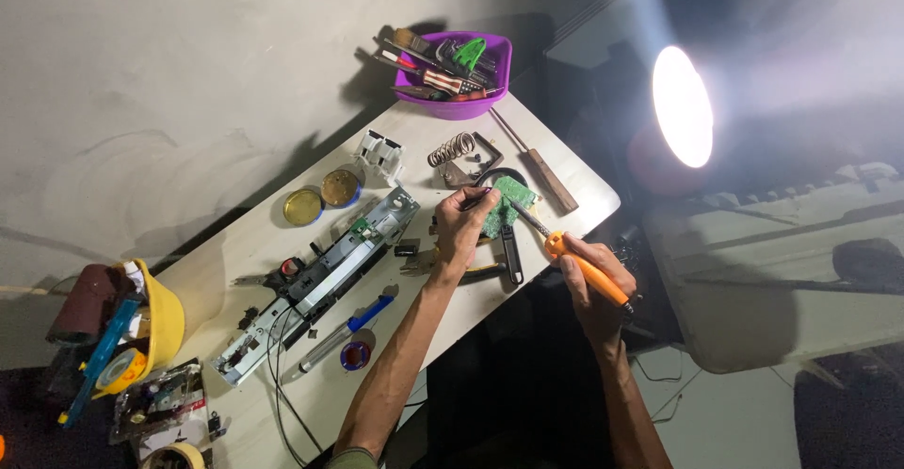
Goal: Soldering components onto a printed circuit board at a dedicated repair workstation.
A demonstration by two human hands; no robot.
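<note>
My left hand (461, 229) pinches a thin dark wire or tool tip against a small green circuit board (508, 203) lying on the pale table (282, 234). My right hand (593, 281) grips an orange-handled soldering iron (589, 269); its metal tip points up-left onto the green board. Black-handled pliers (511, 250) lie just beneath the board, between my two hands.
A long metal chassis (320, 281) lies at mid-table, a blue-handled tool (348, 330) below it. Two round tins (322, 196), a spring stand (452, 149), a wooden-handled screwdriver (541, 169) and a purple tool bowl (457, 69) sit farther back. A yellow container (155, 323) stands left. A bright lamp (683, 106) shines at right.
</note>
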